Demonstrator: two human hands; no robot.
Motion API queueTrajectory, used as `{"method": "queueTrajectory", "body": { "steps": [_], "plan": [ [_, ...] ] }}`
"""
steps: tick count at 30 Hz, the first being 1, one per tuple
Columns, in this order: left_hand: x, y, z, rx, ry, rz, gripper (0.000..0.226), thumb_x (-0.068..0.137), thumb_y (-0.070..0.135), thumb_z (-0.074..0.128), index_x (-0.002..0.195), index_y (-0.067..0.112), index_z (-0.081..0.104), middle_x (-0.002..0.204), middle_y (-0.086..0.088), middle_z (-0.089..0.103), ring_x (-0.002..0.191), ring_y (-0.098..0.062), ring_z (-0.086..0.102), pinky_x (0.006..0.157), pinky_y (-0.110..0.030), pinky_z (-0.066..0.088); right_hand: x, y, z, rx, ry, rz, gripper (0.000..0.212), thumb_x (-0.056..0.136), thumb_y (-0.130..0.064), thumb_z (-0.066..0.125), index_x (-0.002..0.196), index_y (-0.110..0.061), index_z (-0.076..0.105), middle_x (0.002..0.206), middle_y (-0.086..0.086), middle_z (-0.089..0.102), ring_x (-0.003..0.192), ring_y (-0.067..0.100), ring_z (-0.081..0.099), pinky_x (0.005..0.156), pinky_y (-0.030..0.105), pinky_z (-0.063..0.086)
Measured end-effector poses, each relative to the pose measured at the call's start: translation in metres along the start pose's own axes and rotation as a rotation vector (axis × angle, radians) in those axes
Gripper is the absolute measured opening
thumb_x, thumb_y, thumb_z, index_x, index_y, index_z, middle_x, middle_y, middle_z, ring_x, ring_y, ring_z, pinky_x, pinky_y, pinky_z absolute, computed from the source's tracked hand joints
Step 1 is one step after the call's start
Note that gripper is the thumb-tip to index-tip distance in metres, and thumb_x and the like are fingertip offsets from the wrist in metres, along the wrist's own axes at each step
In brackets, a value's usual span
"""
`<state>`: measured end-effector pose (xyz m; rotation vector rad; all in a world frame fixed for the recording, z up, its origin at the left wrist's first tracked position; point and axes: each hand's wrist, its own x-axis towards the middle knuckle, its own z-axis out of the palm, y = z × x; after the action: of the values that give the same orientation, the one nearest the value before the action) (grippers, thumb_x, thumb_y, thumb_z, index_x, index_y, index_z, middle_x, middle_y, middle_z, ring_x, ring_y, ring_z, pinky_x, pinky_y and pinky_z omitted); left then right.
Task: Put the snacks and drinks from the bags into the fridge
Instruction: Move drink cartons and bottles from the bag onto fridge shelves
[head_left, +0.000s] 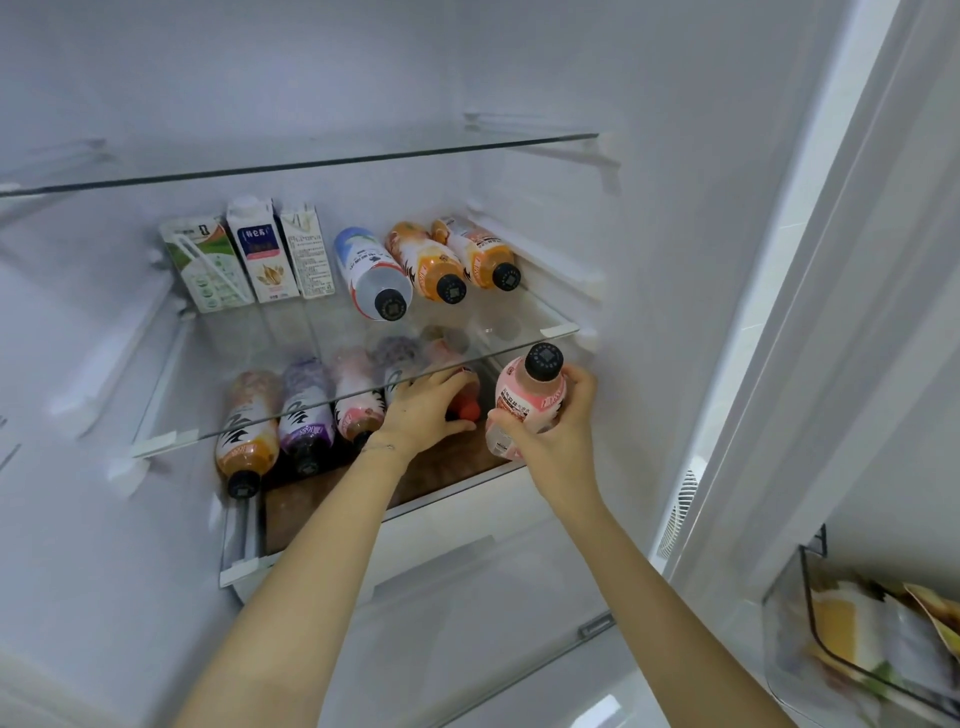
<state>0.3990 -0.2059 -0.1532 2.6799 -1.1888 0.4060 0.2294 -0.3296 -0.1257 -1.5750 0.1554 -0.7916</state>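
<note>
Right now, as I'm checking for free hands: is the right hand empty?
No, the right hand grips a pink bottle round its body, while the left hand holds a red-capped bottle.

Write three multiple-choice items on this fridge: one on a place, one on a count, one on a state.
1. Where do the cartons stand? A. in the door bin B. at the left of the middle glass shelf C. on the top shelf
2. How many bottles lie on that shelf beside them? A. three B. one C. six
3. What is the right hand doing? A. hanging idle B. pressing the door C. gripping a pink bottle
Answers: 1 B, all three stand upright there; 2 A, one white and two orange lie to their right; 3 C, its fingers wrap the black-capped bottle.
</note>
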Motion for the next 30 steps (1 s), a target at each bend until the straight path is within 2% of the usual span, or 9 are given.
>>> {"method": "queueTrajectory", "body": {
  "steps": [3,10,12,14,16,20,22,26,30],
  "plan": [
    [-0.001,-0.004,0.002,-0.064,0.02,-0.029,0.069,0.077,0.05,0.075,0.137,0.033,0.046,0.147,0.007,0.045,0.135,-0.023,0.042,0.106,-0.051,0.035,0.004,0.006,0.003,-0.017,0.018,-0.01,0.075,0.067,-0.013,0.086,0.112,-0.046,0.037,0.108,-0.035,0.049,0.109,0.001,0.056,0.089,0.034,0.056],
    [-0.003,-0.003,0.001,-0.195,0.096,-0.058,0.066,0.076,0.049,0.076,0.135,0.032,0.053,0.143,0.008,0.051,0.132,-0.017,0.045,0.108,-0.037,0.029,0.013,0.026,0.007,-0.069,0.137,-0.044,0.074,0.063,-0.021,0.089,0.115,-0.045,0.042,0.121,-0.013,0.052,0.116,0.01,0.055,0.092,0.037,0.055],
    [-0.003,-0.003,0.001,-0.249,0.126,-0.068,0.069,0.074,0.048,0.078,0.135,0.029,0.054,0.139,0.006,0.055,0.129,-0.017,0.049,0.106,-0.033,0.031,0.017,0.033,0.006,-0.203,0.181,-0.102,0.075,0.059,-0.024,0.091,0.12,-0.032,0.049,0.123,-0.009,0.05,0.116,0.008,0.051,0.095,0.032,0.052],
    [-0.004,-0.003,0.0,-0.3,0.147,-0.095,0.074,0.07,0.047,0.082,0.136,0.028,0.054,0.135,0.004,0.059,0.125,-0.018,0.052,0.103,-0.027,0.031,0.015,0.043,0.005,-0.309,0.172,-0.132,0.074,0.058,-0.012,0.091,0.121,-0.02,0.053,0.123,-0.002,0.047,0.111,0.007,0.048,0.096,0.026,0.049],
    [-0.004,-0.002,0.001,-0.305,0.158,-0.113,0.074,0.068,0.048,0.083,0.134,0.029,0.055,0.133,0.005,0.061,0.124,-0.018,0.054,0.104,-0.028,0.033,0.009,0.054,0.007,-0.318,0.15,-0.096,0.073,0.06,-0.002,0.087,0.123,-0.017,0.053,0.123,0.0,0.047,0.109,0.004,0.047,0.095,0.018,0.046],
    [-0.005,0.001,0.0,-0.292,0.162,-0.133,0.072,0.069,0.047,0.082,0.134,0.03,0.055,0.133,0.006,0.061,0.124,-0.018,0.053,0.101,-0.027,0.029,0.008,0.072,0.009,-0.329,0.126,-0.041,0.074,0.067,-0.003,0.084,0.131,-0.019,0.052,0.13,-0.003,0.05,0.118,0.006,0.048,0.091,0.001,0.038],
    [-0.006,0.002,-0.001,-0.292,0.172,-0.131,0.072,0.07,0.045,0.083,0.134,0.029,0.055,0.133,0.005,0.06,0.124,-0.018,0.052,0.098,-0.024,0.025,0.012,0.078,0.009,-0.348,0.1,-0.019,0.075,0.07,-0.003,0.082,0.136,-0.018,0.05,0.135,-0.003,0.05,0.123,0.008,0.047,0.097,0.007,0.039],
    [-0.006,0.003,0.0,-0.29,0.179,-0.138,0.071,0.07,0.045,0.082,0.134,0.028,0.055,0.134,0.005,0.06,0.125,-0.018,0.052,0.101,-0.026,0.024,0.015,0.088,0.006,-0.456,-0.016,0.014,0.08,0.076,-0.002,0.077,0.146,-0.018,0.04,0.148,0.0,0.042,0.136,0.015,0.041,0.111,0.037,0.04],
    [-0.008,0.002,0.004,-0.248,0.166,-0.141,0.072,0.073,0.049,0.079,0.137,0.028,0.052,0.139,0.006,0.056,0.13,-0.02,0.048,0.109,-0.038,0.024,0.01,0.082,0.004,-0.539,-0.087,0.006,0.081,0.076,-0.015,0.08,0.146,-0.016,0.038,0.15,0.002,0.038,0.136,0.017,0.038,0.111,0.035,0.038]
  ]
}}
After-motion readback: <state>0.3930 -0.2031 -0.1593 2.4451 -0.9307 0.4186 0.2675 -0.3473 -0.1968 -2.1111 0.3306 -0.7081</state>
